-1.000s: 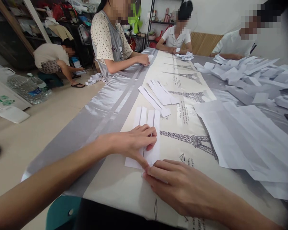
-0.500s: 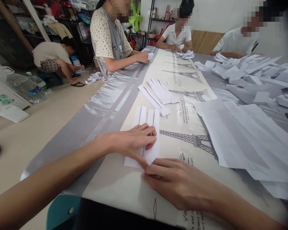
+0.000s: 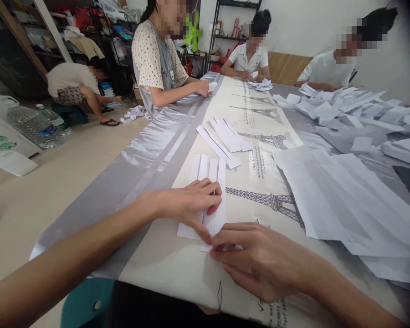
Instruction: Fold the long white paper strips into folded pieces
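While the left hand [image 3: 194, 202] bears down on two pieces of paper, the right hand [image 3: 259, 255] works at the near end of one of them, a folded white paper strip [image 3: 216, 221] lying lengthwise on the cream table runner [image 3: 164, 255]. Right thumb and index finger pinched together on the strip's near corner; the other fingers curl under the palm. Left fingers bent and spread over the paper, thumb apart from them, stretched toward the near end and almost meeting the right fingertips. Second creased strip [image 3: 195, 171] alongside to the left, partly beneath the left hand, long folds running the same way. Farther up the runner, two more paper pieces at a slant: a narrow strip [image 3: 213, 142] and a broader pleated piece [image 3: 227, 134]. Runner printed with Eiffel Towers, laid over the grey cloth of the bench [image 3: 123, 182]. To the right, a stack of large creased sheets [image 3: 341, 196]; beyond it, a loose heap of folded papers [image 3: 348, 109]. Three people sit around the bench, the nearest in a dotted sleeve [image 3: 146, 59], holding a small white paper [image 3: 212, 86]. Another person [image 3: 71, 82] stoops low on the left, near papers [image 3: 133, 114] on the floor.
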`<act>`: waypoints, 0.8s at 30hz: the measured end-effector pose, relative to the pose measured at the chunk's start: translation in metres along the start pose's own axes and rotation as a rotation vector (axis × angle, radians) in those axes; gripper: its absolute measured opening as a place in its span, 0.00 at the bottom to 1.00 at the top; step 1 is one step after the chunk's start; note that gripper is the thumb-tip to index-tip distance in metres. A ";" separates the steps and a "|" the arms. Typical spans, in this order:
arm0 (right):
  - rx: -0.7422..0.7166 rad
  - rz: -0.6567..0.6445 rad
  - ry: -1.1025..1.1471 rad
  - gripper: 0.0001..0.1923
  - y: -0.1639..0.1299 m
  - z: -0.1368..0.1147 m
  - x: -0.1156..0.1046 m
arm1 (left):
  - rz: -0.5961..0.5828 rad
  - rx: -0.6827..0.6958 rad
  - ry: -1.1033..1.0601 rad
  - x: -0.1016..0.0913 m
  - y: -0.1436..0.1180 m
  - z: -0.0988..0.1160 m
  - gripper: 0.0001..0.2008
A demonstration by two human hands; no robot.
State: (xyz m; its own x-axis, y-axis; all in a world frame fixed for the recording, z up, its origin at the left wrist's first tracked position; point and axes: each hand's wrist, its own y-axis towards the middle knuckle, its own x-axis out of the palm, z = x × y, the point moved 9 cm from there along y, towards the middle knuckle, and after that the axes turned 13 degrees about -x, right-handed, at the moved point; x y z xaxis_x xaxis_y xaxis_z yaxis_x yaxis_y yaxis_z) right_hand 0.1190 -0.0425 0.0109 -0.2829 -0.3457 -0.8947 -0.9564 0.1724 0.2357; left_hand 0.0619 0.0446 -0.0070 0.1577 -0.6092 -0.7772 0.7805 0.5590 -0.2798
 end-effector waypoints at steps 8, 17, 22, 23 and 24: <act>0.052 0.007 0.087 0.08 -0.002 0.004 -0.005 | 0.027 0.043 0.014 0.002 0.001 -0.003 0.22; 0.086 -0.047 0.024 0.06 -0.006 0.002 -0.006 | 0.024 0.038 0.029 0.000 0.000 -0.002 0.23; 0.110 -0.027 0.057 0.08 -0.011 0.005 -0.008 | 0.042 0.063 0.028 0.000 -0.001 -0.002 0.23; 0.104 -0.016 0.061 0.09 -0.011 0.005 -0.008 | 0.043 0.068 0.027 0.000 0.000 -0.002 0.23; 0.092 -0.002 0.050 0.09 -0.011 0.006 -0.008 | 0.046 0.070 0.025 0.001 0.000 -0.002 0.23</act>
State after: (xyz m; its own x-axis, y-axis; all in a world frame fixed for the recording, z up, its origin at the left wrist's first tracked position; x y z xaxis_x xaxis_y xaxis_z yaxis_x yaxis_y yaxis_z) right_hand 0.1324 -0.0362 0.0135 -0.2867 -0.3915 -0.8744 -0.9468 0.2553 0.1961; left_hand 0.0610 0.0451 -0.0083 0.1800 -0.5691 -0.8023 0.8134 0.5448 -0.2039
